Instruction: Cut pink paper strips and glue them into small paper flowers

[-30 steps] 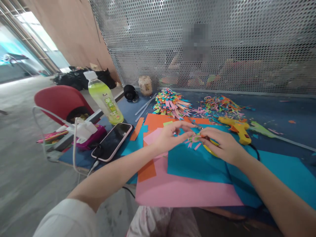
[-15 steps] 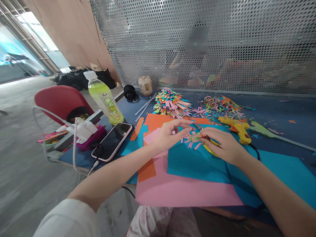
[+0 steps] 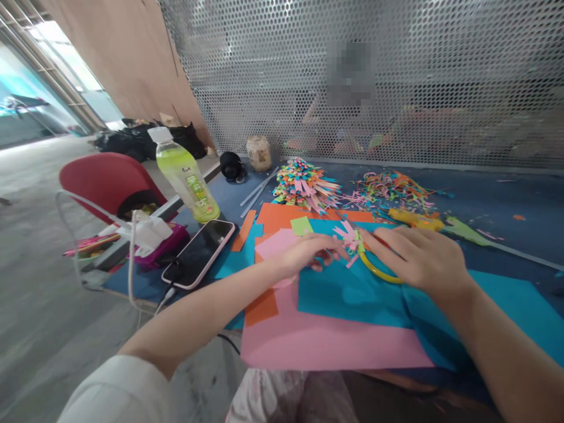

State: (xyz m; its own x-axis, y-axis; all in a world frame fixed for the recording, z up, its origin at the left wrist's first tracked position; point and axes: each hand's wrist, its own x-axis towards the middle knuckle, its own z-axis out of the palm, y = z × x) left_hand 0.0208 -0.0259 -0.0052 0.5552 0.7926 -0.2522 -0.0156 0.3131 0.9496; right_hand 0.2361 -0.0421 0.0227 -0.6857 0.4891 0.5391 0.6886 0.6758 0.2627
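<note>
A small fringed paper flower (image 3: 351, 236), pink with green at its middle, stands tilted above the blue paper (image 3: 348, 294). My right hand (image 3: 418, 252) reaches over from the right with its fingertips on the flower's green part; its thumb is hidden. Close to the flower's left side, my left hand (image 3: 315, 251) has its fingers loosely bent and apart, palm down. Partly under my right hand lie scissors with a yellow handle (image 3: 379, 273). A light green paper square (image 3: 301, 225) rests just beyond my left hand.
Behind stand a layered fringed paper cone (image 3: 304, 185) and a heap of paper scraps (image 3: 394, 189). A yellow glue gun (image 3: 414, 219) lies beyond my right hand. To the left are a phone (image 3: 200, 254), a drink bottle (image 3: 187, 176) and a tissue box (image 3: 158, 244). Pink paper (image 3: 335, 346) overhangs the front edge.
My left hand has drawn down and slightly back, uncovering the green square. My right hand has turned palm down over the scissors, and the paper flower has tipped more upright.
</note>
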